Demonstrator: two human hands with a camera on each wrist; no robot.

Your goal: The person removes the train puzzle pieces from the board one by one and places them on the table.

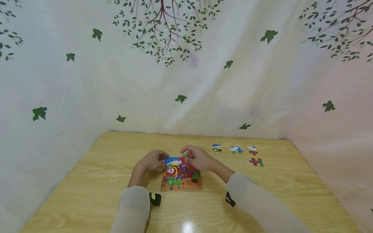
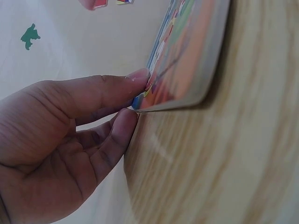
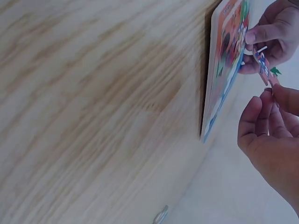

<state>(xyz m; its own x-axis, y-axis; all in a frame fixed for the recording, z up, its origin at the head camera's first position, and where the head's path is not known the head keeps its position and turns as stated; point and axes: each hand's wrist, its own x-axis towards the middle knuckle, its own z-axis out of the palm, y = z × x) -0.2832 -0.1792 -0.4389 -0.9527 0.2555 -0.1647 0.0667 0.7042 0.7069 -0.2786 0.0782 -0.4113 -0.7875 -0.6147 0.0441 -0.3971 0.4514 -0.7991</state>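
The puzzle board [image 1: 182, 184], showing a red, smiling figure, blue sky and green trees, lies on the table. My left hand [image 1: 151, 160] is at its upper left; in the left wrist view the left hand [image 2: 70, 135] pinches the board's [image 2: 187, 79] corner, thumb above and fingertips at the edge below. Over the board's upper right is my right hand [image 1: 201, 158]. The right wrist view shows that right hand [image 3: 273, 130] pinching a small red and blue puzzle piece [image 3: 264, 67] between thumb and fingers, near the left hand [image 3: 275, 39].
On the wooden table [image 1: 116, 161], right of the board, several loose pieces lie apart: one piece [image 1: 217, 148], another [image 1: 236, 149], a third [image 1: 252, 150] and a red one [image 1: 256, 162]. A pale curtain [image 1: 145, 97] with leaf prints stands behind the table's far edge.
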